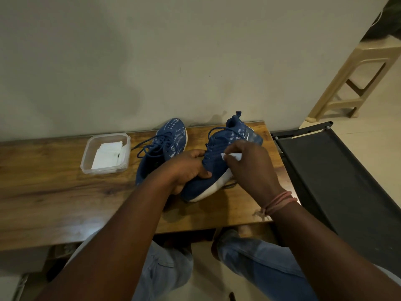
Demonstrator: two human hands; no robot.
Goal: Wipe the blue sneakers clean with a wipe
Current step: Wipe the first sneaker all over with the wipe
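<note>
Near sneaker (213, 170) tilted on the table (65, 192), toe gripped by left hand (186, 170), wipe (232, 157) pinched against its side by right hand (251, 168). Could twist free under hard rubbing, given a grip on the toe alone. Could also snag loose laces (156, 144) of the far sneaker (167, 144) just beside.

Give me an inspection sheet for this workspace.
Surface: wooden table against a wall.
Job's things: one sneaker held tilted; other sneaker on the table; wipe on the held shoe; tub of spare wipes, open.
Clutter: nothing seen.
Grips: left hand grips the held sneaker; right hand pinches the wipe.
Cables: nothing seen.
Surroundings: black rack, beige stool.
</note>
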